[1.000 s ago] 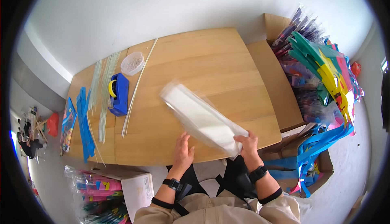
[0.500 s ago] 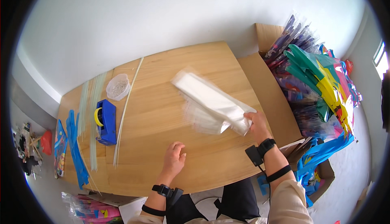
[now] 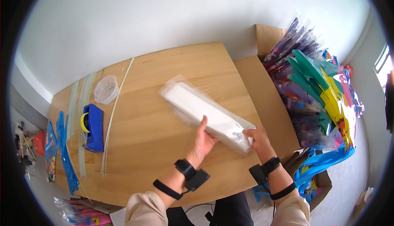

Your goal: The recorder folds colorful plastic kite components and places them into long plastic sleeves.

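Observation:
A stack of clear plastic bags (image 3: 197,105) lies slantwise above the middle of the table, its far-left end blurred. My right hand (image 3: 260,142) is closed on its near-right end, pinching the film between thumb and fingers. Against the near long edge of the stack is my left hand (image 3: 202,144), thumb raised and spread away from the fingers. Its fingertips are partly hidden at the edge of the bags. Both wrists carry black straps with small devices.
Left on the wooden table (image 3: 143,144) are a blue tape dispenser (image 3: 95,128), a clear tub (image 3: 106,90), thin pale rods (image 3: 85,103) and blue plastic strips (image 3: 65,156). A cardboard box (image 3: 271,107) stuffed with colourful bagged foil items (image 3: 328,90) stands to the right.
My left hand has moved up and right to the edge of the bags. The stack has shifted slightly nearer and left, still held by my right hand, with its loose film gathered closer.

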Demonstrator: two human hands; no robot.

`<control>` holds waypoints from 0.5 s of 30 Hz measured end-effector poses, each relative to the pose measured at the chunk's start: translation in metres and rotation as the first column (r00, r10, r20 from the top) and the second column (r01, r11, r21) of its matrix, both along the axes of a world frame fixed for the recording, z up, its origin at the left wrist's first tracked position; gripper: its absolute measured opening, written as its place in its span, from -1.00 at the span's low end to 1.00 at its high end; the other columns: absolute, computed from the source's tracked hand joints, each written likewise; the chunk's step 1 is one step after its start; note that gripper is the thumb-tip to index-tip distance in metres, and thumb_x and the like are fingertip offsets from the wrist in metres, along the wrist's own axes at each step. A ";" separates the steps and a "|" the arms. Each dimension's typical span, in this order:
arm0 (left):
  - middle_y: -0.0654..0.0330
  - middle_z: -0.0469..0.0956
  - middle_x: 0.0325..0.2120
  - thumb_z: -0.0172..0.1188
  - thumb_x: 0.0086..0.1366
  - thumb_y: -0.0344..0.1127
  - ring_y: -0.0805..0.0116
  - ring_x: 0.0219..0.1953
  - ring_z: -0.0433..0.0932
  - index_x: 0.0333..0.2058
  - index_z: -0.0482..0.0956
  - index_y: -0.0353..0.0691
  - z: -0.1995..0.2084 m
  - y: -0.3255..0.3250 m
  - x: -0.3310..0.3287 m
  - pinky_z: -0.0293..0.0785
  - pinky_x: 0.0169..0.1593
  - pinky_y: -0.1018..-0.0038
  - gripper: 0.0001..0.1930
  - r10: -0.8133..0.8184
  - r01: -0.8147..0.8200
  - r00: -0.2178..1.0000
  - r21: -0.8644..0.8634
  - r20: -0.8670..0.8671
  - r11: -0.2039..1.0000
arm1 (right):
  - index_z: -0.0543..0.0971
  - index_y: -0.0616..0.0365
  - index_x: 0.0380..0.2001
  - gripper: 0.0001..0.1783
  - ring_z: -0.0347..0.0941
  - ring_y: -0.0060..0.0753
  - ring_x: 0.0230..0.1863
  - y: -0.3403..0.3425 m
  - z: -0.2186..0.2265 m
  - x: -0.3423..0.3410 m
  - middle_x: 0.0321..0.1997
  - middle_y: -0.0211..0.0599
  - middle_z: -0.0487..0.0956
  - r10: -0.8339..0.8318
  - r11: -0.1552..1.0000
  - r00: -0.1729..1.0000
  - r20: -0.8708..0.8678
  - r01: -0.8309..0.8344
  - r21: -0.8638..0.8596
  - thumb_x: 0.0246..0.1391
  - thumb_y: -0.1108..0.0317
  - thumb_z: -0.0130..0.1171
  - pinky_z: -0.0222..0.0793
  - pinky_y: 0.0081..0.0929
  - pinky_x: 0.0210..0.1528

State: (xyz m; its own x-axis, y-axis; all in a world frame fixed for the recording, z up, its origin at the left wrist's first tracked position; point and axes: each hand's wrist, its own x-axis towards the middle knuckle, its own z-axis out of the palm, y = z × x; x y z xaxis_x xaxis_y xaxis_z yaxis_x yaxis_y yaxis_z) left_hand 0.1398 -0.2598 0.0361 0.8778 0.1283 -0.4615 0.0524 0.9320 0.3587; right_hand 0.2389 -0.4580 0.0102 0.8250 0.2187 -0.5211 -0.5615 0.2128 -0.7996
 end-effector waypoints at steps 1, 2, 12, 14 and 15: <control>-0.10 0.45 -0.03 0.18 0.32 -0.17 0.02 0.06 0.45 0.07 0.29 -0.46 0.000 0.011 0.016 0.44 0.11 0.11 -0.48 0.082 -0.081 0.997 0.060 -0.014 0.995 | 0.42 0.49 -0.08 -0.56 0.55 -0.10 -0.15 0.005 0.009 -0.001 -0.14 0.04 0.56 0.040 0.999 0.999 0.024 -0.040 0.005 -0.11 0.75 0.19 0.52 -0.21 -0.09; -0.10 0.46 -0.05 0.20 0.30 -0.23 0.03 0.04 0.45 0.04 0.32 -0.49 -0.005 0.018 0.026 0.46 0.08 0.13 -0.51 0.159 -0.155 0.987 0.119 -0.024 0.981 | 0.43 0.46 -0.08 -0.56 0.55 -0.13 -0.15 0.008 0.013 -0.001 -0.15 0.02 0.56 0.075 0.997 0.996 0.048 -0.076 0.007 -0.13 0.75 0.20 0.53 -0.22 -0.10; -0.03 0.48 -0.13 0.11 0.18 -0.66 0.11 -0.12 0.49 -0.07 0.40 -0.55 -0.059 0.099 0.137 0.48 0.00 0.19 -0.70 0.397 -0.369 0.917 0.451 0.036 0.813 | 0.38 0.42 -0.02 -0.54 0.53 -0.34 -0.11 0.046 -0.002 0.023 -0.10 -0.12 0.54 -0.062 0.994 0.960 0.275 0.034 0.107 -0.06 0.67 0.20 0.49 -0.47 -0.05; -0.03 0.49 -0.13 0.10 0.19 -0.66 0.11 -0.12 0.49 -0.06 0.39 -0.54 -0.062 0.124 0.158 0.48 -0.01 0.19 -0.69 0.445 -0.405 0.894 0.514 0.050 0.756 | 0.37 0.44 -0.02 -0.56 0.52 -0.33 -0.08 0.040 -0.001 0.019 -0.08 -0.09 0.52 -0.051 0.997 0.960 0.274 0.033 0.070 -0.02 0.66 0.17 0.49 -0.49 -0.03; -0.03 0.49 -0.13 0.10 0.19 -0.66 0.11 -0.12 0.49 -0.06 0.39 -0.54 -0.063 0.136 0.169 0.48 -0.01 0.19 -0.68 0.466 -0.421 0.883 0.541 0.060 0.728 | 0.37 0.44 -0.02 -0.58 0.52 -0.33 -0.07 0.032 -0.003 0.018 -0.08 -0.09 0.52 -0.016 1.000 0.957 0.288 0.008 0.028 0.00 0.67 0.15 0.49 -0.49 -0.01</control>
